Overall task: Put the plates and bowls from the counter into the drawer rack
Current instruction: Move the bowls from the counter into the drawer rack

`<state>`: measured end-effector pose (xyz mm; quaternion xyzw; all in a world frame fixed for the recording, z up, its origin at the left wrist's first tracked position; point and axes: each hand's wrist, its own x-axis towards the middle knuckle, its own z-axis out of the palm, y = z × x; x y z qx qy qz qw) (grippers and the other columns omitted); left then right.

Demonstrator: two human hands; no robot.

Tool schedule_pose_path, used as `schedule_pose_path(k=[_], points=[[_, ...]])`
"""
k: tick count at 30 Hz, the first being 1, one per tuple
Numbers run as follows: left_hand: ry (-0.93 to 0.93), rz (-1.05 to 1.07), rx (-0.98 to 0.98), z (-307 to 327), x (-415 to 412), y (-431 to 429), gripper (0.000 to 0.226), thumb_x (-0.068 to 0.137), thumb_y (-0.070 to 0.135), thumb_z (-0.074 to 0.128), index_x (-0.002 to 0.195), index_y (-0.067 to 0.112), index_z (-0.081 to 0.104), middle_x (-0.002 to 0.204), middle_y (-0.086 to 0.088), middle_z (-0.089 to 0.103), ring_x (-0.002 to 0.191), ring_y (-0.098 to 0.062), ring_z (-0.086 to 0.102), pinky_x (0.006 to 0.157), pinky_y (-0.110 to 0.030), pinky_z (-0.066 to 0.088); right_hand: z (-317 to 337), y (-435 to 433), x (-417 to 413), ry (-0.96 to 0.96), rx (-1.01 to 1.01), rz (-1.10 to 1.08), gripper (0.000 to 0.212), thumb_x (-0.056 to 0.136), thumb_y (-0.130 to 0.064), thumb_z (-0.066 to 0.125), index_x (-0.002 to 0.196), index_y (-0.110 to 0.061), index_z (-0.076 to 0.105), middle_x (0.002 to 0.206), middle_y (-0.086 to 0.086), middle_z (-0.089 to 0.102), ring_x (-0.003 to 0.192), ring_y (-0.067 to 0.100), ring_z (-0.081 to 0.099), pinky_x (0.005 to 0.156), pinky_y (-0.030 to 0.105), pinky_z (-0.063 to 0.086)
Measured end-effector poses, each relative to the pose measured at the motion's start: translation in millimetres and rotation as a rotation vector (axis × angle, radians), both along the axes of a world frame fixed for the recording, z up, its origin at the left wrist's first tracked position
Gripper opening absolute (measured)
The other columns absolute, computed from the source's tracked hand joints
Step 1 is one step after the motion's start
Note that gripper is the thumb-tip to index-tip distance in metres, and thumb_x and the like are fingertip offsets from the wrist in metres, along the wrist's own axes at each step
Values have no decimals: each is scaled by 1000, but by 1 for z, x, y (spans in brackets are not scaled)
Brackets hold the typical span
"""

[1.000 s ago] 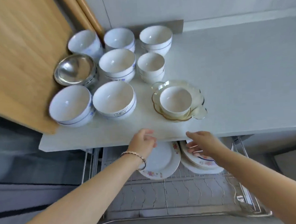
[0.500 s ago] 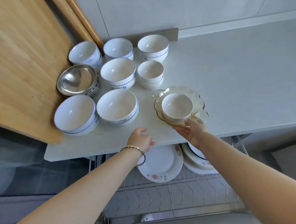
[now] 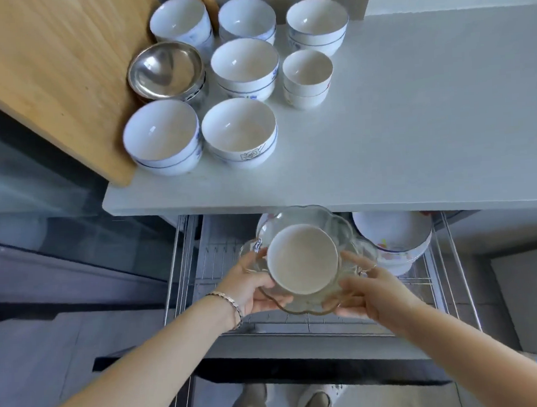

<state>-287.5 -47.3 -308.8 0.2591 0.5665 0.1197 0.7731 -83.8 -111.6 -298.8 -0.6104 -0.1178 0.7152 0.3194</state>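
Note:
A scalloped glass plate (image 3: 308, 218) with a small white bowl (image 3: 302, 259) sitting in it hangs over the open wire drawer rack (image 3: 451, 274). My left hand (image 3: 250, 286) grips the plate's left edge and my right hand (image 3: 369, 286) grips its right edge. Stacked white floral plates (image 3: 396, 238) lie in the rack's back right, partly under the counter. Several white bowls (image 3: 238, 131) and a steel bowl (image 3: 163, 68) stand on the white counter (image 3: 412, 118) at the back left.
A wooden board (image 3: 51, 68) leans at the left, touching the bowls. The counter's front edge (image 3: 292, 203) overhangs the rack's rear. My feet (image 3: 284, 401) show below the drawer front.
Both hands rose from the rack to the counter edge, took hold of the glass plate with the small bowl in it, and lowered it off the counter over the rack.

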Motion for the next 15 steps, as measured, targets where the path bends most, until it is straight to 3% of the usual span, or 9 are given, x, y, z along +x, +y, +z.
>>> schedule_pose_path(k=[4, 7, 9, 10, 12, 15], points=[[24, 60, -5, -16, -34, -15, 55, 83, -19, 40, 101, 32, 54, 89, -23, 69, 55, -30, 71, 61, -38, 62, -26, -11, -48, 8, -42, 5, 64, 89, 2, 52, 136, -36, 33, 76, 18, 71, 65, 28, 68, 56, 29, 59], [66, 31, -56, -27, -62, -7, 47, 86, -12, 49, 109, 30, 51, 94, -21, 69, 64, -31, 71, 73, -42, 59, -45, -5, -81, 61, -83, -70, 64, 92, 7, 41, 142, -30, 29, 86, 20, 66, 53, 23, 70, 57, 33, 61], [79, -70, -60, -33, -88, 11, 46, 83, 18, 65, 124, 25, 46, 109, -19, 67, 79, -27, 70, 76, -38, 58, -56, 3, -97, 89, -110, -123, 63, 90, 12, 37, 142, -25, 31, 92, 23, 63, 48, 23, 69, 52, 31, 60], [119, -116, -28, -38, -102, 22, 64, 74, 37, 67, 131, 21, 42, 121, -17, 62, 89, -24, 68, 79, -34, 57, -61, 6, -104, 100, -124, -152, 63, 90, 13, 36, 141, -24, 32, 95, 25, 62, 47, 24, 69, 48, 30, 59], [342, -137, 111, -53, -128, 47, 79, 71, 49, 64, 137, 14, 40, 136, -12, 52, 108, -22, 60, 89, -34, 52, -73, 13, -117, 79, -152, -204, 61, 90, 14, 33, 140, -22, 33, 94, 23, 63, 47, 24, 69, 43, 27, 56], [833, -116, 288, -93, -155, 75, 71, 86, 39, 60, 142, 6, 31, 146, -16, 39, 131, -30, 43, 108, -40, 37, -93, 27, -133, 4, -194, -241, 55, 88, 13, 34, 136, -15, 38, 88, 19, 66, 47, 22, 69, 41, 22, 52]])
